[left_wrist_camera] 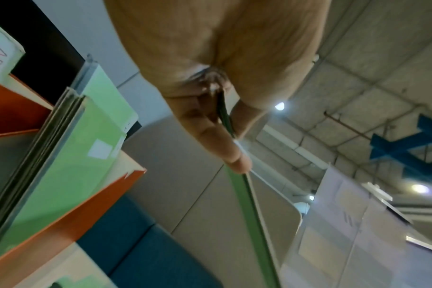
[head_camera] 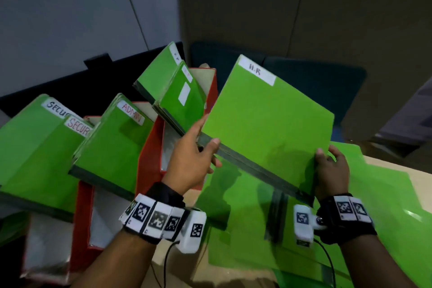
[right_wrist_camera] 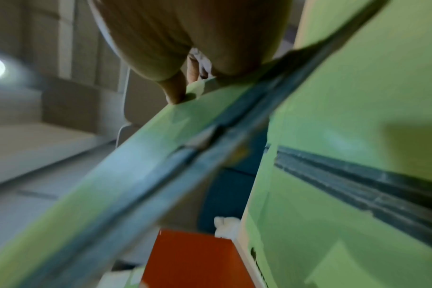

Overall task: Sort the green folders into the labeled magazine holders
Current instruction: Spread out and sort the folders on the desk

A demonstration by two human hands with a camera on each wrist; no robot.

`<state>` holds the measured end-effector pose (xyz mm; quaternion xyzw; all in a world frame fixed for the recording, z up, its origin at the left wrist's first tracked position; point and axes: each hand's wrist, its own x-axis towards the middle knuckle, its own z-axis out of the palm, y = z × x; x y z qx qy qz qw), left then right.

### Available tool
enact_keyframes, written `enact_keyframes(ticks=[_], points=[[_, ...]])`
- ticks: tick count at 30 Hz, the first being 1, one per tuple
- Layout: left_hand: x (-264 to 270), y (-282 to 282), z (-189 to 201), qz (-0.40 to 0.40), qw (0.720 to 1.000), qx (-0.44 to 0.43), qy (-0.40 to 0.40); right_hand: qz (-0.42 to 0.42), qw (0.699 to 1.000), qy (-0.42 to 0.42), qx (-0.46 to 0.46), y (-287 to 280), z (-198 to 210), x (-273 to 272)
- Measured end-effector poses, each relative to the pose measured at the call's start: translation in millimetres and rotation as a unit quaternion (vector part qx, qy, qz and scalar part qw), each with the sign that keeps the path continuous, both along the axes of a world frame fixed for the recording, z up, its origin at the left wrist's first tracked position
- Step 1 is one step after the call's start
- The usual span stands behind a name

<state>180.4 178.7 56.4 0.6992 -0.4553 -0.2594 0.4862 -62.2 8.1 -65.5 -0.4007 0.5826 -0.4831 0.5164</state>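
Hands share the green folder labelled H.R (head_camera: pixel 268 119), held tilted in the air just right of the red magazine holders (head_camera: pixel 152 147): the left hand (head_camera: pixel 191 159) pinches its dark spine end, the right hand (head_camera: pixel 332 170) grips the near right corner. With only edge grips, the folder could slip onto the loose green folders (head_camera: pixel 385 206) at the tabletop's right edge. It could also snag the leaning folders in the far holder (head_camera: pixel 211 86), or be filed wrongly, since that holder's label is unreadable.
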Motion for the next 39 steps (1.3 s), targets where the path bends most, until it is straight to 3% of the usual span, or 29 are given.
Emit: enact_keyframes(ticks=[4,9,14,19,29,39], points=[[23.2,16.9,29.2,0.072,0.993,-0.079,-0.048,0.117,0.989,0.071,-0.057,3.8,12.0,77.2],[65.8,30.5,69.7,0.115,0.967,-0.174,-0.146,0.308,0.929,0.129,-0.158,16.2,43.6,187.1],[111.0,32.6,95.6,0.157,0.953,-0.153,-0.21,0.414,0.878,0.119,-0.211,42.7,74.6,261.1],[141.7,15.0,86.6,0.174,0.95,-0.092,-0.243,0.465,0.841,0.077,-0.264,62.1,74.0,304.3],[182.5,-60.1,17.4,0.113,0.972,0.05,-0.2,0.427,0.875,0.13,-0.186,39.0,37.6,345.3],[202.6,-89.0,-11.9,0.135,0.948,0.107,-0.268,0.425,0.883,0.149,-0.133,26.5,8.6,367.6]])
